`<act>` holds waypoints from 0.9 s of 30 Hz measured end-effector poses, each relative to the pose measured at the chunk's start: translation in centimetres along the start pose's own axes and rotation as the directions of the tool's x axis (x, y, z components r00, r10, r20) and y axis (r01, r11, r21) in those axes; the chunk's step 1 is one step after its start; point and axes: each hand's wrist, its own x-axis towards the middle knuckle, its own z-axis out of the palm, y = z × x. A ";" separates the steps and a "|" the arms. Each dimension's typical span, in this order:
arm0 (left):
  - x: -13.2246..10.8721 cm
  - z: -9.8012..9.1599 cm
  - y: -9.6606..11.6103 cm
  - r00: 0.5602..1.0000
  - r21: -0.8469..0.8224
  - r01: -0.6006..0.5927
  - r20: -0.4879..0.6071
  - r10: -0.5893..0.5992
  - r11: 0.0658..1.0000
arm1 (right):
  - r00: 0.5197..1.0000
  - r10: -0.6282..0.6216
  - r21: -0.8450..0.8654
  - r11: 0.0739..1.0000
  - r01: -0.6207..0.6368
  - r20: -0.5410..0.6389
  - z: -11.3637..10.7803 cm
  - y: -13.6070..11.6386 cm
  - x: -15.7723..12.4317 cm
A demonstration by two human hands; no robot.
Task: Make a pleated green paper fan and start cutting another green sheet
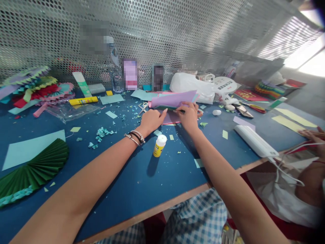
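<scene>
A stack of coloured paper point(175, 99), purple on top with pink and pale blue edges, lies in front of me with its upper sheets bent up. My left hand point(151, 121) is at its near left side, fingers curled against the sheets. At the near right, my right hand point(188, 117) pinches the paper between thumb and fingers. The hands partly hide the lower sheets. Closer to me stands a yellow glue stick point(159, 146) with a white cap, upright and untouched. Small scissors point(143, 108) lie just left of the stack.
Blue paper scraps point(102, 133) litter the blue table point(122, 200). A green pleated paper fan point(43, 166) lies left. Behind are a water bottle point(115, 73), two phones and a white plastic bag point(190, 84). At right are a white power strip point(255, 140) and another person's hand point(316, 137).
</scene>
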 end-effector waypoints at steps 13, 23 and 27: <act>1.5 -0.5 -0.3 0.870 -0.564 0.484 0.392 -0.299 0.669 | 0.998 -0.025 -0.057 0.998 0.028 0.055 -0.3 -0.9 -0.6; 2.2 0.3 -1.6 0.831 -0.535 0.548 0.435 -0.347 0.643 | 0.963 -0.259 -0.263 0.927 0.269 0.071 -0.6 -3.0 -1.0; 2.2 0.7 -1.8 0.886 -0.426 0.439 0.354 -0.301 0.791 | 0.923 -0.203 -0.255 0.921 0.293 0.328 0.3 -1.8 -0.7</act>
